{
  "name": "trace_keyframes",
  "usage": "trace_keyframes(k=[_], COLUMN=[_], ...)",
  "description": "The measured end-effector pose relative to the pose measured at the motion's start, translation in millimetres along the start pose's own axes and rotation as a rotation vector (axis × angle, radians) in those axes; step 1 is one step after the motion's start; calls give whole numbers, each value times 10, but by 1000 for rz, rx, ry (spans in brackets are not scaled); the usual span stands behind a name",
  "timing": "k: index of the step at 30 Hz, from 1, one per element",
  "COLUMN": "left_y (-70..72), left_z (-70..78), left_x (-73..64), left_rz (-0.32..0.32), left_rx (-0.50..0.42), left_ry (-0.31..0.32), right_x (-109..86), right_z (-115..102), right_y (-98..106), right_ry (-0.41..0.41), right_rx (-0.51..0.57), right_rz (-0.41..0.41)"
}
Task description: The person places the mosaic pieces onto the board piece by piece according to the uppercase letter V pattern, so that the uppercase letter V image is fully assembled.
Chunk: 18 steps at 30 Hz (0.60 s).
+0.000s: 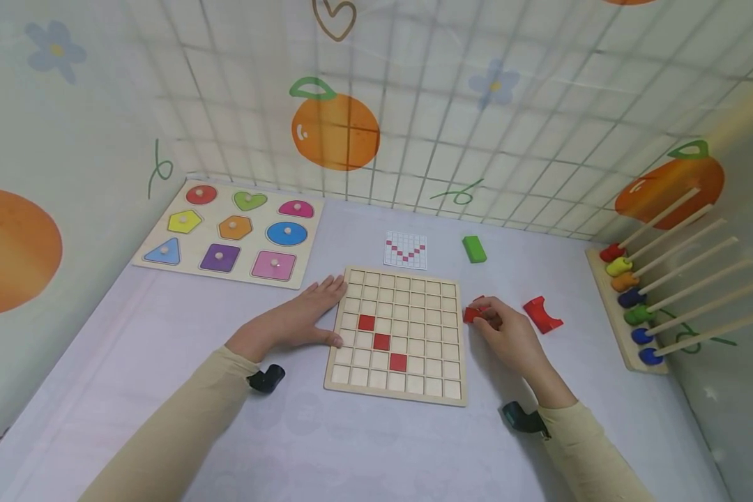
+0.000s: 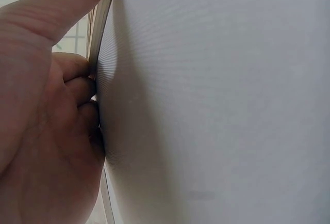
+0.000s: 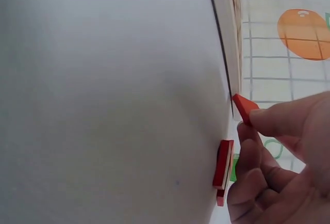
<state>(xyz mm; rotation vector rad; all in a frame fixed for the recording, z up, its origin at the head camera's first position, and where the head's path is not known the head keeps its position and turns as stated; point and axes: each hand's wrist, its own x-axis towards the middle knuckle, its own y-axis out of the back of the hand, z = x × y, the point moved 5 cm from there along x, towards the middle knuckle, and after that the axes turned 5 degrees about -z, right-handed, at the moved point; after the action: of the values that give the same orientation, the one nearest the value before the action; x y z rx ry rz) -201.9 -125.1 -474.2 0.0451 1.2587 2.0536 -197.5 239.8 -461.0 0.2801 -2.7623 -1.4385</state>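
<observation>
A square wooden grid board (image 1: 396,397) lies on the table, with red square tiles in a descending diagonal, among them a middle tile (image 1: 381,341). Against the board's left edge rests my left hand (image 1: 301,319), its fingers extended and thumb touching the frame. My right hand (image 1: 508,336), just off the right edge, pinches a red tile (image 3: 244,108) between thumb and fingertips. Below that hand in the right wrist view lies a red piece (image 3: 223,164), with another partly hidden behind it. A small pattern card (image 1: 405,250) with a red V of squares lies beyond the board.
Further right lies a red arch-shaped block (image 1: 543,315); a green block (image 1: 474,249) sits behind the board. At the back left is a knobbed shape puzzle (image 1: 257,258). A wooden base with upright pegs and coloured pieces (image 1: 630,296) stands at the right, near the wall.
</observation>
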Motion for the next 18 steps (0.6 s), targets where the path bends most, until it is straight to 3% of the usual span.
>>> trace_keyframes(k=[8,18], left_y=[19,29], left_z=[27,43], left_x=[-31,-34], left_rz=[-1,5], left_rx=[-3,-13], left_ry=[-11,-32], right_x=[-12,-19], right_z=[-42,-123], right_y=[17,-18], right_ry=[9,-5], right_rx=[19,85], right_rz=[15,-27])
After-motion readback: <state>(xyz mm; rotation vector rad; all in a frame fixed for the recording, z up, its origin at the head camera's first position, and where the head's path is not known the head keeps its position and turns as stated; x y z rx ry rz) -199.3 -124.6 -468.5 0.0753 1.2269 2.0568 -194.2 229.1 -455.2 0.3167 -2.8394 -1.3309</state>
